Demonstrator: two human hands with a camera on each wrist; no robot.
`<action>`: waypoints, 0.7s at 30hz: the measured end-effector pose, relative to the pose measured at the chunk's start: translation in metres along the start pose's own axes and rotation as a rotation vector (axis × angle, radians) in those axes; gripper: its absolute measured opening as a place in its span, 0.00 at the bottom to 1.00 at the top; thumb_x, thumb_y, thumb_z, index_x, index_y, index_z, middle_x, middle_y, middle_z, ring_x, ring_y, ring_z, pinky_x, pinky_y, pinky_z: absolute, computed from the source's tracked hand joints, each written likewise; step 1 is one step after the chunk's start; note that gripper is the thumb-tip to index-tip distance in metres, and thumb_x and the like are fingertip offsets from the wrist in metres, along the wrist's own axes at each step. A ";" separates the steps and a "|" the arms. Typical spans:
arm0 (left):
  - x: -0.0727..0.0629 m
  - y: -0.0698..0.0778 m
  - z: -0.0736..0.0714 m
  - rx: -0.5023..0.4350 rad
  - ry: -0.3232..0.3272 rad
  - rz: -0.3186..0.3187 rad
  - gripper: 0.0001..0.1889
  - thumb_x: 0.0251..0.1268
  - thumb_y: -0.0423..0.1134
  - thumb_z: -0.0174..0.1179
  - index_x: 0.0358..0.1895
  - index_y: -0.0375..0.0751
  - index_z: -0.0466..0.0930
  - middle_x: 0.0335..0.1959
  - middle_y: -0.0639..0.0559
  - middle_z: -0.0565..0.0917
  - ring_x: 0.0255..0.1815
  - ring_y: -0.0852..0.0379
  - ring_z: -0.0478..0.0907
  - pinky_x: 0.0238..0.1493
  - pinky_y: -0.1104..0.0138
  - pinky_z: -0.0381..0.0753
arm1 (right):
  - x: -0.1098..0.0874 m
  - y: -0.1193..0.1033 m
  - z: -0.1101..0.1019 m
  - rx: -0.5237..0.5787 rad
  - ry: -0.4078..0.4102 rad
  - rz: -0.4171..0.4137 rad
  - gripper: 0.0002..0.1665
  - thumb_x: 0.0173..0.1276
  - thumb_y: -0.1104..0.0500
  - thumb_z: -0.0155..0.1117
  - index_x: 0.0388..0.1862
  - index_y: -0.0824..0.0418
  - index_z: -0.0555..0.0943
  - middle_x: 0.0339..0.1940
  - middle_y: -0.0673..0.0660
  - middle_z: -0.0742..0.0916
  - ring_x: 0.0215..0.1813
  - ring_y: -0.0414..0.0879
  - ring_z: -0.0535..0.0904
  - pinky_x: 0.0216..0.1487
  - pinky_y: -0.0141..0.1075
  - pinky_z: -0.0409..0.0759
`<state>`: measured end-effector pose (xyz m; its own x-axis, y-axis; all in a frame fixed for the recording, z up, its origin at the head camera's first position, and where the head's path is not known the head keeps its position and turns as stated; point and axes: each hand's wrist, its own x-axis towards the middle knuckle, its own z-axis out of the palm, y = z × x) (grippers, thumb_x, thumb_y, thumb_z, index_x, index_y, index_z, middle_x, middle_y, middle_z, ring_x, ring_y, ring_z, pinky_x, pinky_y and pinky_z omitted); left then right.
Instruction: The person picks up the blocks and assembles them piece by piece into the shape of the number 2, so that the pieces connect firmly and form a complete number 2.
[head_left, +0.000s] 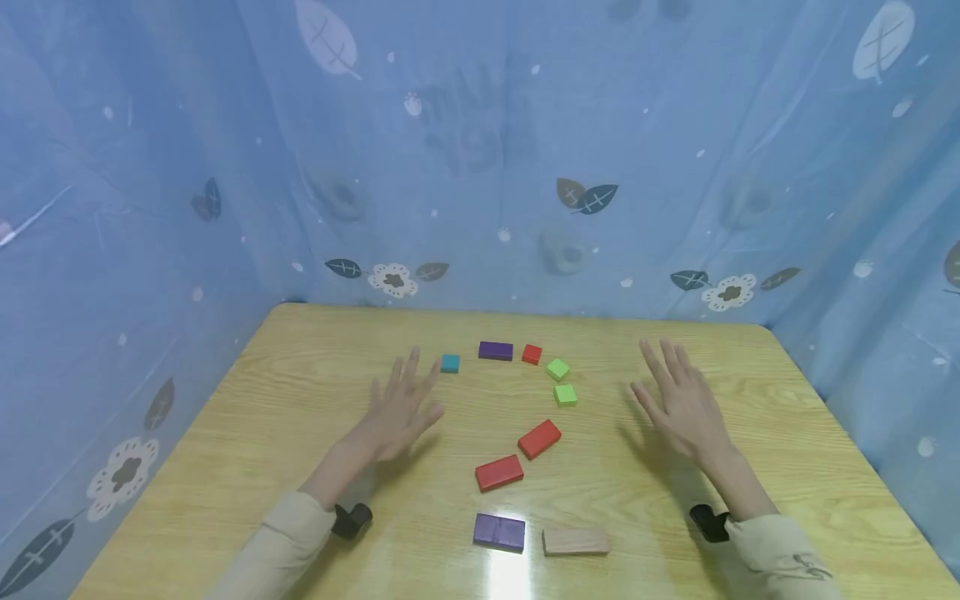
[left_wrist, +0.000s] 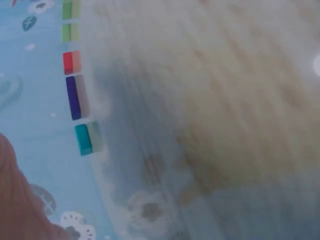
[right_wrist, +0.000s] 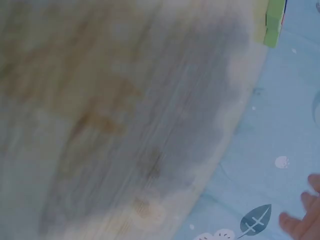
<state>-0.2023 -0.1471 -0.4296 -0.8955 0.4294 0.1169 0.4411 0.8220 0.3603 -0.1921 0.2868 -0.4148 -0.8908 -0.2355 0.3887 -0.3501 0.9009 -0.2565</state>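
The left hand [head_left: 397, 417] is hovering over the desk [head_left: 255, 425], its forearm slanting in from the lower left and its fingers spreading and pointing toward the far edge. The right hand [head_left: 686, 408] is mirroring it, slanting in from the lower right, its thumb standing apart from the fingers. Both hands' grip is spreading wide and holding nothing.

In the head view, a left fingertip is showing just beside the teal block [head_left: 450, 363]. Curving on from it, the dark purple block [head_left: 496, 351], the small red block [head_left: 532, 355], the far green block [head_left: 558, 369] and the near green block [head_left: 566, 396] are lying between the hands. Closer in, the upper red bar [head_left: 540, 439] and lower red bar [head_left: 499, 472] are resting near each other, while the purple bar [head_left: 499, 532] and wooden bar [head_left: 576, 542] are lying side by side, slightly apart.

The right sleeve [head_left: 776, 546] is bearing a dark, script-like mark, too small for reading. The blue curtain [head_left: 480, 242] is showing faint, illegible letter-like shadows.
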 end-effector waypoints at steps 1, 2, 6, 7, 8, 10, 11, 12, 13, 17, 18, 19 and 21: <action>-0.001 0.000 -0.001 -0.008 -0.009 0.026 0.37 0.74 0.56 0.43 0.78 0.55 0.36 0.76 0.44 0.27 0.75 0.35 0.29 0.64 0.30 0.35 | -0.001 0.000 0.000 0.006 0.010 -0.025 0.39 0.74 0.45 0.49 0.78 0.53 0.50 0.75 0.69 0.56 0.74 0.68 0.47 0.67 0.66 0.50; -0.002 0.001 -0.001 -0.011 -0.016 0.055 0.36 0.74 0.55 0.44 0.78 0.53 0.37 0.77 0.43 0.28 0.75 0.35 0.30 0.65 0.31 0.36 | -0.002 0.000 0.000 0.014 0.018 -0.050 0.39 0.74 0.46 0.50 0.78 0.53 0.51 0.75 0.69 0.57 0.74 0.68 0.48 0.67 0.66 0.50; -0.009 0.001 -0.001 -0.023 -0.042 0.147 0.37 0.74 0.53 0.45 0.78 0.51 0.38 0.77 0.43 0.29 0.75 0.36 0.32 0.67 0.35 0.40 | -0.007 -0.001 -0.001 0.033 0.015 -0.147 0.38 0.72 0.50 0.53 0.77 0.54 0.55 0.75 0.66 0.59 0.75 0.63 0.49 0.69 0.62 0.51; -0.011 0.002 -0.001 -0.029 -0.047 0.167 0.37 0.74 0.53 0.45 0.78 0.50 0.38 0.77 0.44 0.28 0.75 0.37 0.32 0.68 0.36 0.41 | -0.009 -0.002 -0.001 0.040 0.002 -0.163 0.37 0.72 0.51 0.54 0.77 0.54 0.56 0.75 0.66 0.59 0.75 0.62 0.49 0.70 0.61 0.51; -0.013 0.002 -0.001 -0.030 -0.051 0.187 0.36 0.74 0.53 0.45 0.78 0.51 0.38 0.77 0.45 0.28 0.75 0.37 0.32 0.68 0.36 0.42 | -0.010 -0.003 -0.001 0.046 -0.012 -0.177 0.37 0.72 0.51 0.54 0.77 0.55 0.56 0.75 0.65 0.59 0.76 0.61 0.49 0.70 0.60 0.52; -0.015 0.003 -0.001 -0.029 -0.062 0.216 0.36 0.74 0.53 0.45 0.78 0.52 0.38 0.77 0.47 0.26 0.76 0.39 0.32 0.69 0.38 0.43 | -0.014 -0.005 -0.001 0.060 -0.042 -0.196 0.36 0.72 0.52 0.54 0.76 0.55 0.57 0.76 0.63 0.58 0.76 0.60 0.49 0.69 0.60 0.54; -0.016 0.004 0.000 -0.025 -0.064 0.233 0.36 0.74 0.53 0.45 0.78 0.52 0.39 0.77 0.47 0.27 0.76 0.39 0.33 0.69 0.39 0.44 | -0.016 -0.006 -0.001 0.070 -0.060 -0.200 0.36 0.72 0.53 0.54 0.76 0.55 0.57 0.76 0.62 0.58 0.76 0.60 0.49 0.69 0.61 0.55; -0.017 0.005 0.000 -0.023 -0.065 0.250 0.36 0.74 0.53 0.46 0.78 0.53 0.39 0.77 0.48 0.27 0.76 0.40 0.34 0.69 0.40 0.45 | -0.018 -0.007 -0.001 0.081 -0.076 -0.200 0.36 0.72 0.53 0.55 0.76 0.54 0.57 0.77 0.61 0.57 0.76 0.60 0.49 0.67 0.62 0.56; -0.018 0.006 0.000 -0.026 -0.068 0.264 0.36 0.74 0.52 0.46 0.78 0.53 0.39 0.77 0.48 0.27 0.76 0.41 0.35 0.70 0.41 0.47 | -0.020 -0.008 -0.001 0.091 -0.087 -0.200 0.36 0.72 0.54 0.55 0.76 0.54 0.57 0.77 0.60 0.57 0.76 0.61 0.50 0.66 0.63 0.58; -0.022 0.011 0.000 -0.036 -0.084 0.310 0.36 0.74 0.50 0.47 0.77 0.57 0.38 0.78 0.50 0.29 0.76 0.47 0.40 0.71 0.49 0.53 | -0.028 -0.012 -0.002 0.144 -0.119 -0.189 0.35 0.73 0.55 0.55 0.76 0.51 0.57 0.77 0.58 0.58 0.73 0.62 0.55 0.60 0.65 0.63; -0.023 0.012 -0.001 -0.044 -0.089 0.319 0.36 0.74 0.49 0.48 0.77 0.57 0.39 0.78 0.52 0.29 0.76 0.48 0.42 0.71 0.50 0.55 | -0.029 -0.014 -0.002 0.160 -0.120 -0.189 0.34 0.73 0.56 0.55 0.76 0.51 0.58 0.76 0.57 0.60 0.73 0.62 0.57 0.60 0.65 0.64; -0.024 0.013 -0.001 -0.049 -0.092 0.325 0.35 0.74 0.49 0.47 0.77 0.58 0.40 0.78 0.53 0.29 0.76 0.48 0.44 0.70 0.52 0.57 | -0.030 -0.015 -0.002 0.171 -0.113 -0.197 0.34 0.73 0.57 0.55 0.75 0.52 0.60 0.75 0.57 0.62 0.72 0.62 0.59 0.60 0.64 0.65; -0.027 0.016 -0.002 -0.052 -0.096 0.333 0.34 0.75 0.49 0.47 0.77 0.58 0.40 0.78 0.55 0.30 0.75 0.48 0.48 0.68 0.51 0.61 | -0.031 -0.017 -0.001 0.196 -0.081 -0.221 0.33 0.71 0.59 0.55 0.74 0.53 0.63 0.73 0.56 0.66 0.69 0.61 0.63 0.60 0.63 0.67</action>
<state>-0.1717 -0.1467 -0.4249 -0.6924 0.7059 0.1489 0.7021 0.6119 0.3641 -0.1582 0.2788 -0.4211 -0.8039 -0.4536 0.3846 -0.5806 0.7386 -0.3426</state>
